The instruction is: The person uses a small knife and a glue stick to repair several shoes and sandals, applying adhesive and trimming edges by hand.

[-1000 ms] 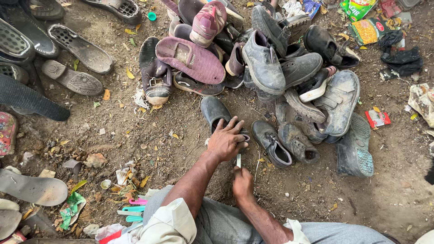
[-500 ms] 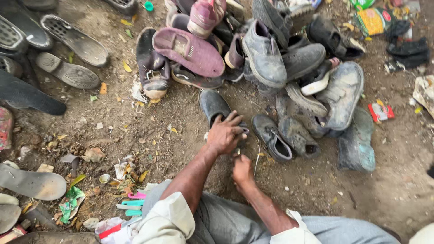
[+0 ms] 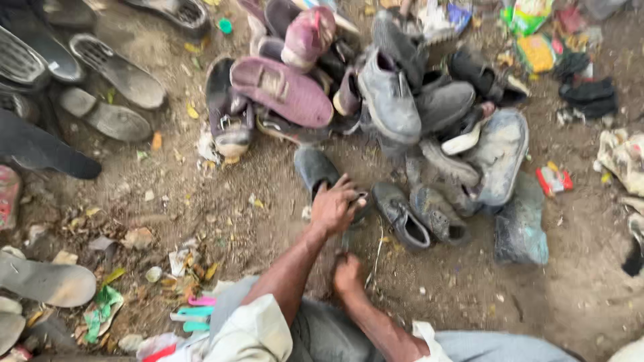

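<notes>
Shoe (image 3: 316, 169), dark and worn, lies on the dirt ground (image 3: 255, 221) at the near edge of a heap of shoes (image 3: 396, 100). The left hand (image 3: 335, 206) rests on its near end, fingers curled over it and gripping. The right hand (image 3: 347, 273) sits lower, closed into a loose fist just beside a thin tool (image 3: 345, 240) that stands between the two hands; whether it holds the tool, I cannot tell. Two more dark shoes (image 3: 419, 214) lie just right of the left hand. A mauve sole (image 3: 282, 90) lies upturned behind. Grey soles (image 3: 107, 87) and scraps of litter (image 3: 194, 315) lie to the left.
</notes>
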